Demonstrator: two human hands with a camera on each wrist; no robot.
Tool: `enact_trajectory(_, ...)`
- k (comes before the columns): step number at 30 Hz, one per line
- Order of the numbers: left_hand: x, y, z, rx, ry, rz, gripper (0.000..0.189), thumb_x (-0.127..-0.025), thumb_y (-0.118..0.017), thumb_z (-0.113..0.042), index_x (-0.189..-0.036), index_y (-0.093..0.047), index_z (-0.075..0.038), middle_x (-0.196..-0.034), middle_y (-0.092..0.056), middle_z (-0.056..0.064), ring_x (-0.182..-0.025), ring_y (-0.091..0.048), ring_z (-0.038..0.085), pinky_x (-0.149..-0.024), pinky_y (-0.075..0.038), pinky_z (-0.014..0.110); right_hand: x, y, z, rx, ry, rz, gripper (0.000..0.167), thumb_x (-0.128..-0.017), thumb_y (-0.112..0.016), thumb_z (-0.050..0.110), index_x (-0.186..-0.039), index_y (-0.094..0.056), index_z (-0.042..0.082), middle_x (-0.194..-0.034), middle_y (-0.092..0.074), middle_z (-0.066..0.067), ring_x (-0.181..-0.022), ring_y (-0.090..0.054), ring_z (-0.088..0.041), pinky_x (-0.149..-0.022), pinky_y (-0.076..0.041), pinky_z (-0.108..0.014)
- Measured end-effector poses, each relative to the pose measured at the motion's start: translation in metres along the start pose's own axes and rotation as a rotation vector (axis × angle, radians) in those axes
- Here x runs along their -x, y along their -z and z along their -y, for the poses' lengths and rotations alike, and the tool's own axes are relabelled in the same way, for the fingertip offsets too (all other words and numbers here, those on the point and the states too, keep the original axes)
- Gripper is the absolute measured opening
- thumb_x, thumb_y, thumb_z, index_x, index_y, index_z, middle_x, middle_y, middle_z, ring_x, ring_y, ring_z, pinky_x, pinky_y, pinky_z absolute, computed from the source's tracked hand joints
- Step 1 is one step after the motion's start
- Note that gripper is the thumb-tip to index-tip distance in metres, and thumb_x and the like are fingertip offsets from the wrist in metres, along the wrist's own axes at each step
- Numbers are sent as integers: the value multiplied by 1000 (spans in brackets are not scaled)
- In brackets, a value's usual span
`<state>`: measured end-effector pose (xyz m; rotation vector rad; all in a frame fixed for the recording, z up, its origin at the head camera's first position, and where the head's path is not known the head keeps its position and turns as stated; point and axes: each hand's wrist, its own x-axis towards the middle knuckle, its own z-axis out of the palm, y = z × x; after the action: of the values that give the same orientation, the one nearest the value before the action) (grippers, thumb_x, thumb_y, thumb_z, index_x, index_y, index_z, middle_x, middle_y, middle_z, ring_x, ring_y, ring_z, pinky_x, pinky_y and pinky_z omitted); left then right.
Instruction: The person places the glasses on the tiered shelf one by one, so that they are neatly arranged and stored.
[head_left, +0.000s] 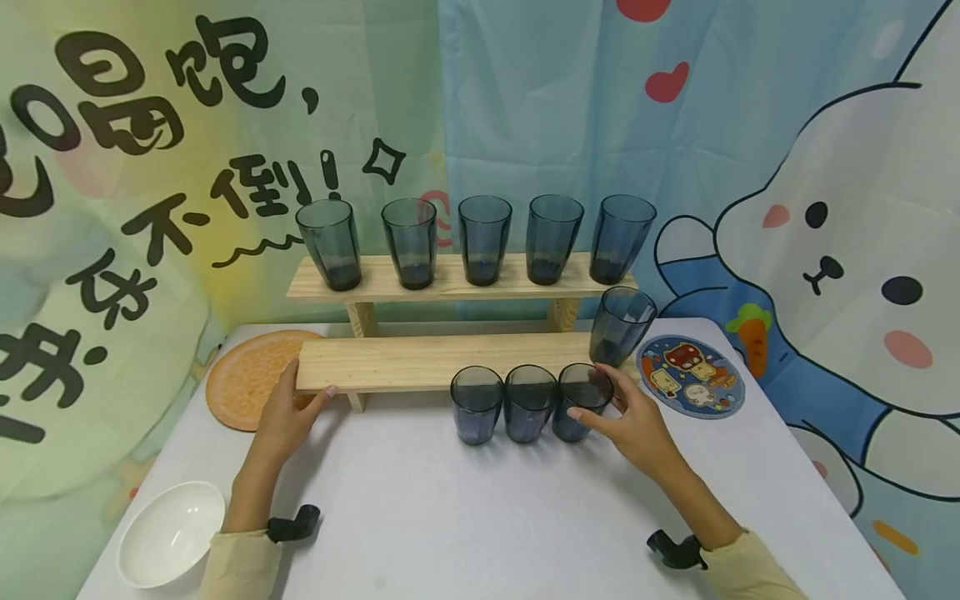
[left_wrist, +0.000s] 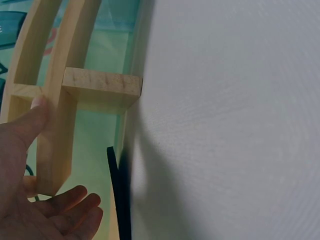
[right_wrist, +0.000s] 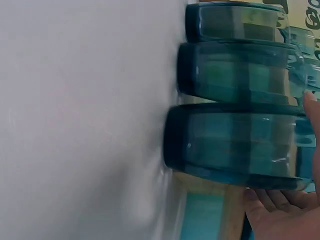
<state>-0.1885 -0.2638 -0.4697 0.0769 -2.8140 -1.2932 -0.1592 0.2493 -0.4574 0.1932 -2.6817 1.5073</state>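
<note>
My left hand (head_left: 285, 417) holds the left end of the lower step of a two-tier wooden shelf (head_left: 405, 362). Its thumb lies on the step's front edge, and another finger touches the end; the remaining fingers (left_wrist: 75, 215) extend past it. With thumb and fingers around its rim, my right hand (head_left: 633, 421) grips a blue-grey glass (head_left: 573, 408), rightmost of three upright in a row before the shelf. Beside it stand the middle glass (head_left: 529, 404) and the left glass (head_left: 476, 406). A single glass (head_left: 621, 325) is on the lower step's right end.
Several matching glasses (head_left: 483, 242) line the upper step. An orange round mat (head_left: 247, 379) lies left of the shelf, and a blue cartoon-print round mat (head_left: 690, 377) lies right. A white bowl (head_left: 172, 533) sits at the table's left front. Behind hangs a printed curtain (head_left: 525, 100).
</note>
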Motion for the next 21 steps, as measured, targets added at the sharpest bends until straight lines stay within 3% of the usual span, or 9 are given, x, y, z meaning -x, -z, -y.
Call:
enact_trajectory(11, 0, 0, 1, 4, 11, 2, 95, -107, -63, -42, -168, -5, 1, -168, -20, 36, -155, -23, 55, -123, -23, 69, 0, -11, -6, -30, 0, -47, 85, -92, -83, 41, -160, -42, 9, -163, -45, -16, -151, -44, -35, -120, -37, -39)
enact_trajectory(21, 0, -1, 1, 13, 27, 18, 96, -107, -62, -44, -168, -3, 0, -169, -18, 36, -155, -20, 56, -123, -22, 70, 2, -9, -5, -33, 18, -55, 84, -92, -84, 38, -160, -44, 8, -162, -47, -15, -149, -48, -34, -117, -38, -34)
